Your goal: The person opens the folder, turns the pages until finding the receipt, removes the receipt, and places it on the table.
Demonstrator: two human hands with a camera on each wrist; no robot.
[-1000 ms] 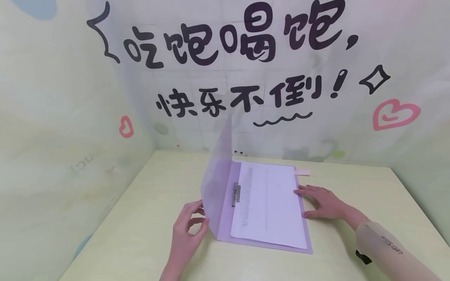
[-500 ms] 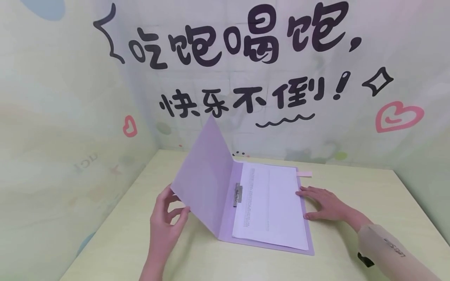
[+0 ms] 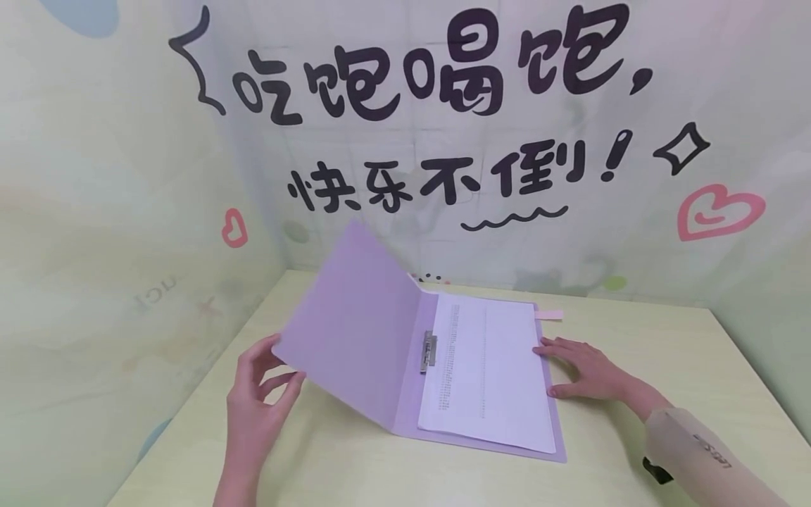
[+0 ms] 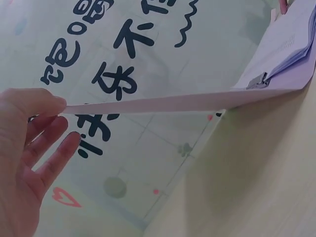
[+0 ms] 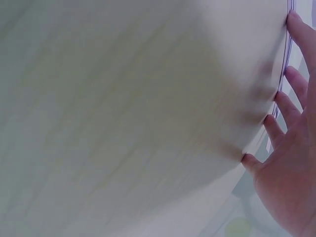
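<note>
A purple clip folder [image 3: 412,394] lies on the table with its front cover [image 3: 355,324] raised and tilted to the left. My left hand [image 3: 258,394] pinches the cover's free lower corner between thumb and fingers; in the left wrist view the cover shows edge-on, with the thumb [image 4: 44,101] above it. White printed sheets [image 3: 491,373] lie in the folder, beside a metal clip [image 3: 428,352] near the spine. My right hand [image 3: 586,370] rests at the folder's right edge, its straight fingers touching that edge and the table.
A pink tab [image 3: 549,315] sticks out at the folder's upper right. The pale wooden table [image 3: 659,345] is bounded by printed cloth walls [image 3: 380,141] with black lettering. A small black object [image 3: 657,470] shows under the right sleeve [image 3: 709,458].
My left hand has moved left and swung the cover from nearly upright to a wider, lower tilt. My right hand has stayed at the folder's right edge.
</note>
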